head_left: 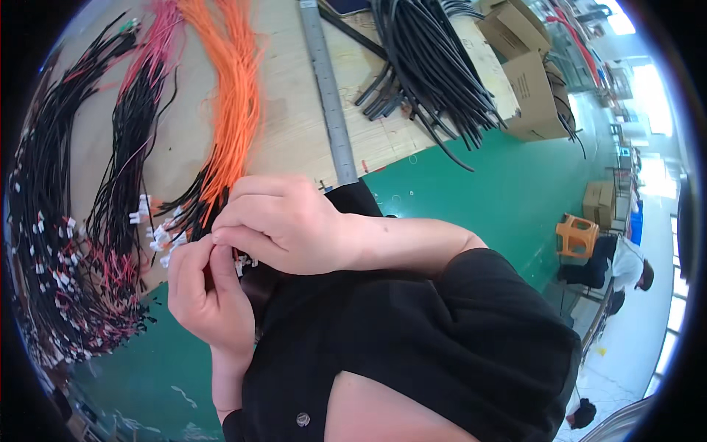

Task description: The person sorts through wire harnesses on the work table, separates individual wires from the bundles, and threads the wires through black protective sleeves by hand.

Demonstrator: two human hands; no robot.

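While both of the person's hands meet just above a black garment, the left hand (208, 291) curls its fingers narrow, thumb and forefinger pinched on a small white plastic connector (239, 261) at the end of thin wires. The right hand (283, 221) closes over it from the right, its fingertips pressed to the same connector, so the 2 hands touch. The connector sits at the near end of a bundle of orange and black wires (228, 110) that runs away across the pale wooden worktop (294, 125). Further left lie 2 more bundles, pink and black wires (129, 147) and black wires with white connectors (44, 221). A long grey metal ruler (330, 96) lies to the right, with thick black cables (427, 66) beyond it.
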